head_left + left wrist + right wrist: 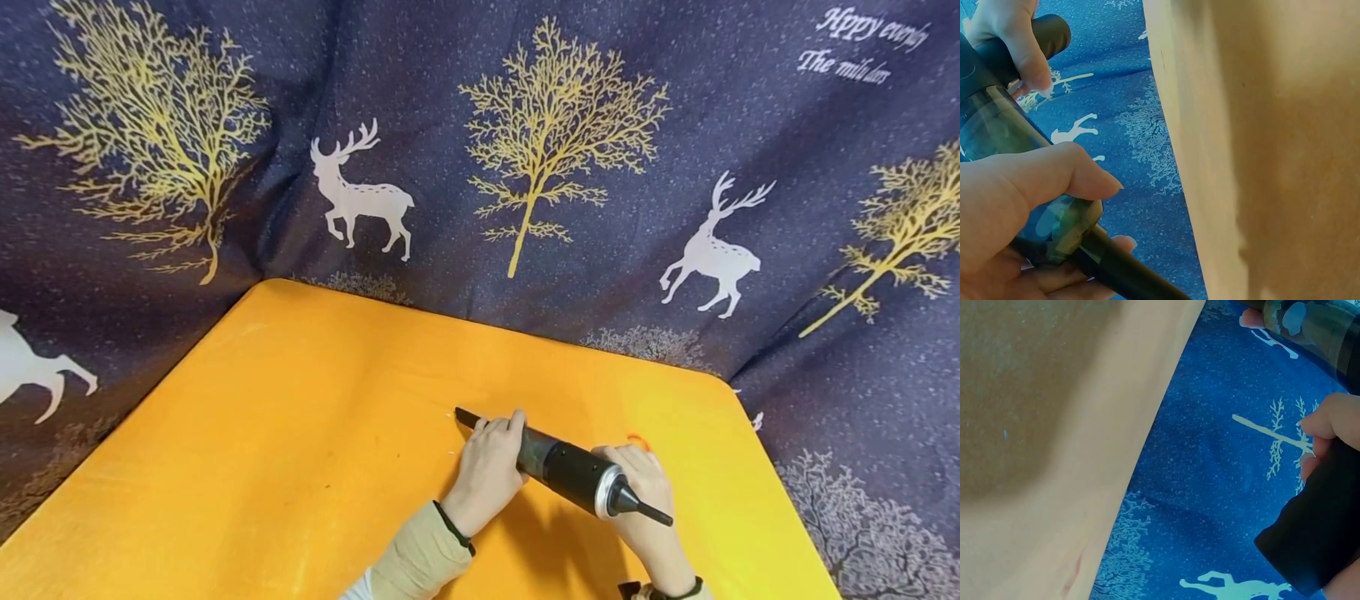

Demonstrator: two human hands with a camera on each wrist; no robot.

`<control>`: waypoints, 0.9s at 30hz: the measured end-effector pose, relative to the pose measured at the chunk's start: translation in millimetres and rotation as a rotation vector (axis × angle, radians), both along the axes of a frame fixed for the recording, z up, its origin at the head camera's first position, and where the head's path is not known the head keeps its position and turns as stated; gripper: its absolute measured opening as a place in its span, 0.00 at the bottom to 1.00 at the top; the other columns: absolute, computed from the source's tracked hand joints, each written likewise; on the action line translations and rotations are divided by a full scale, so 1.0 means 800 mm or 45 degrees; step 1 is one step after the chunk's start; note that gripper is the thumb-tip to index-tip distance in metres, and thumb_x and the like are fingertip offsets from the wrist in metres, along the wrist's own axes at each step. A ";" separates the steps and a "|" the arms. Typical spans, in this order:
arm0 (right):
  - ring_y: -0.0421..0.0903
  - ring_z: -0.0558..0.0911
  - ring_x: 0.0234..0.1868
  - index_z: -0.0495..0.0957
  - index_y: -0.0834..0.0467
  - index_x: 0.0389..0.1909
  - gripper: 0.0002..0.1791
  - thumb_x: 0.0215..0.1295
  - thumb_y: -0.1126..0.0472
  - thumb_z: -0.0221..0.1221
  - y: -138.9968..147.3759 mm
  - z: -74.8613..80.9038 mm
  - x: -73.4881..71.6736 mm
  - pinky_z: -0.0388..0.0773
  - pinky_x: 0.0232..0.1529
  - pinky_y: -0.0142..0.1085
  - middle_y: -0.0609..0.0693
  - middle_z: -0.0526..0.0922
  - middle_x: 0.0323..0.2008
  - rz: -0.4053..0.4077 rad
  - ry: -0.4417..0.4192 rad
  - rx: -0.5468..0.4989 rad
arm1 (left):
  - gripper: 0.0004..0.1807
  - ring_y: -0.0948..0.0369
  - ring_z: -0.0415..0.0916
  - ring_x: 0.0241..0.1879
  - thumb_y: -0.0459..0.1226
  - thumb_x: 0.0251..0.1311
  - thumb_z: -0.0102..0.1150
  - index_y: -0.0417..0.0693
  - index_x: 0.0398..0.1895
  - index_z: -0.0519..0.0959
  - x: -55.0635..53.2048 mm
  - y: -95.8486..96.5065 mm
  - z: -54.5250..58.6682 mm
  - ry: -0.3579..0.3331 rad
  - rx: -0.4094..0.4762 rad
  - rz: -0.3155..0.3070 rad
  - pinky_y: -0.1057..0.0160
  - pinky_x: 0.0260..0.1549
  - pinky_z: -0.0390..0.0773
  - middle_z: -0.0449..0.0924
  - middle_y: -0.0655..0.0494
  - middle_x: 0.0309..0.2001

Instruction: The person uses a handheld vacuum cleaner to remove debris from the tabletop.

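A black handheld vacuum cleaner (573,473) is held above the yellow-orange table, tilted across the head view. My left hand (489,462) grips its front end, around the smoky clear dust cup (997,125) near the flat black nozzle (467,417). The left wrist view shows the thumb over the cup and fingers beneath it. My right hand (641,492) holds the black handle (1310,525), largely hidden behind the body in the head view. A thin pointed black nozzle (647,508) sticks out from the silver-ringed rear end.
The table (300,400) has rounded corners and carries small specks and an orange-red mark (638,442) near the right hand. A dark blue cloth (435,125) printed with trees and white deer hangs along its back and sides.
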State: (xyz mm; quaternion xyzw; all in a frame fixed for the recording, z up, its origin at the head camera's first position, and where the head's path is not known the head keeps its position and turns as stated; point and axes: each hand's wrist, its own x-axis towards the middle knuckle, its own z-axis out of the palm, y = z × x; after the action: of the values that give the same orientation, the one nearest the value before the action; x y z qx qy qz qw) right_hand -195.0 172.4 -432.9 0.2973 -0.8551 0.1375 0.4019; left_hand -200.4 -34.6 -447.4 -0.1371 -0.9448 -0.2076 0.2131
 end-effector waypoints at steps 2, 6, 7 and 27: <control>0.45 0.79 0.28 0.80 0.56 0.29 0.14 0.36 0.71 0.63 -0.001 0.000 0.000 0.65 0.31 0.36 0.48 0.82 0.24 -0.002 0.005 0.001 | 0.31 0.58 0.82 0.38 0.41 0.34 0.81 0.48 0.42 0.71 0.001 -0.001 0.000 0.004 -0.005 -0.002 0.54 0.52 0.77 0.83 0.54 0.33; 0.46 0.79 0.28 0.80 0.55 0.29 0.15 0.35 0.71 0.63 -0.003 -0.001 0.001 0.66 0.31 0.37 0.47 0.82 0.24 -0.002 0.003 -0.002 | 0.31 0.58 0.81 0.36 0.41 0.34 0.81 0.48 0.40 0.71 0.002 -0.003 0.000 0.012 -0.008 0.000 0.55 0.50 0.77 0.82 0.55 0.32; 0.46 0.80 0.29 0.80 0.55 0.30 0.16 0.35 0.72 0.63 -0.003 -0.001 0.001 0.67 0.31 0.37 0.48 0.82 0.24 0.000 0.002 -0.006 | 0.31 0.58 0.81 0.36 0.41 0.34 0.81 0.48 0.40 0.71 0.003 -0.004 0.000 0.014 -0.010 0.002 0.56 0.50 0.76 0.82 0.55 0.32; 0.44 0.79 0.28 0.80 0.56 0.30 0.18 0.31 0.72 0.65 -0.013 -0.002 -0.002 0.71 0.34 0.40 0.47 0.82 0.25 0.035 -0.028 0.015 | 0.30 0.58 0.82 0.38 0.40 0.34 0.80 0.48 0.41 0.71 0.004 -0.014 -0.002 -0.015 -0.017 0.049 0.54 0.53 0.77 0.82 0.54 0.33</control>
State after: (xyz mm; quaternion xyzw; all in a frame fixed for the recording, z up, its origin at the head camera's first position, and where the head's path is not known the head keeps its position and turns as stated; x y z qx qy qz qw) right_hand -196.4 161.7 -434.5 0.3096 -0.8562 0.1413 0.3887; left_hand -197.0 -46.1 -449.2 -0.1193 -0.9499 -0.1979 0.2105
